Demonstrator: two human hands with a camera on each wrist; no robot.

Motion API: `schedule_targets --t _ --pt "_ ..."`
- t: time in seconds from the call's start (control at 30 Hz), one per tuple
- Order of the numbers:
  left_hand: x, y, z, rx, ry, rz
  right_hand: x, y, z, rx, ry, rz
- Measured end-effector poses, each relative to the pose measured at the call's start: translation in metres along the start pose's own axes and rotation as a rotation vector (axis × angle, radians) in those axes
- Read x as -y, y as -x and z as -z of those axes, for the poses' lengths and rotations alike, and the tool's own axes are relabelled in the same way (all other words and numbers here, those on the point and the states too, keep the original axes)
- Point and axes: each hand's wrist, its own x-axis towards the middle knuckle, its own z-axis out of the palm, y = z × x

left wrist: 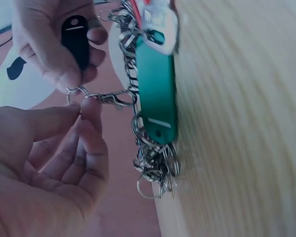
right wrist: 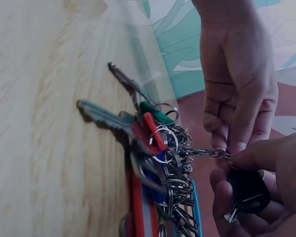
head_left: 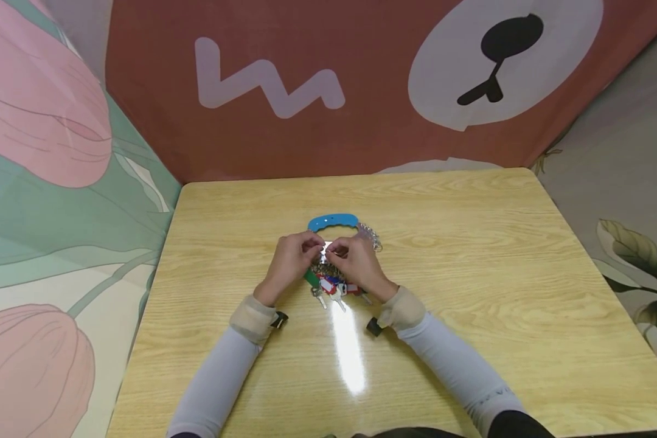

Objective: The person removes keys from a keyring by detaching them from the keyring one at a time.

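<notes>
My left hand [head_left: 294, 258] and right hand [head_left: 357, 258] meet above a bunch of keys and tags. Between their fingertips is a small metal key ring [left wrist: 75, 91], joined to a short chain [right wrist: 204, 152] that runs to the bunch. The left thumb and forefinger pinch the ring from one side. With thumb and fingers, the right hand grips the same ring, and a black key tag [right wrist: 249, 190] lies against its curled fingers. A key's tip [right wrist: 232, 215] pokes out below that tag. Fingers partly hide the ring.
Beneath the hands are a green tag [left wrist: 157, 89], a red tag [right wrist: 138, 197], silver keys [right wrist: 101, 113] and many linked rings [left wrist: 158, 168]. A blue curved handle [head_left: 333, 220] lies behind them, with more rings [head_left: 370, 236] at its right end. The wooden table [head_left: 471, 255] meets a printed wall.
</notes>
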Motion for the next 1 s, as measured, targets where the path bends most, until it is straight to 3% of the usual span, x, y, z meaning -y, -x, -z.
schedule_targets --t 0.4,0.67,0.87,1.0 --pt "0.0024 0.0004 -0.0007 0.031 0.121 0.122 0.0022 0.0023 -0.0028 -0.039 0.06 0.044" --pt "0.0036 0.0007 0.0032 0.081 0.174 0.143 -0.0034 -0.0013 0.0023 0.03 0.068 0.097" --pt "0.0026 0.0012 0.0045 0.119 0.24 0.172 -0.0057 -0.0036 0.0056 0.05 0.19 0.182" --pt "0.0024 0.0009 0.0044 0.115 0.222 0.178 -0.006 -0.0044 0.0043 0.036 0.288 0.237"
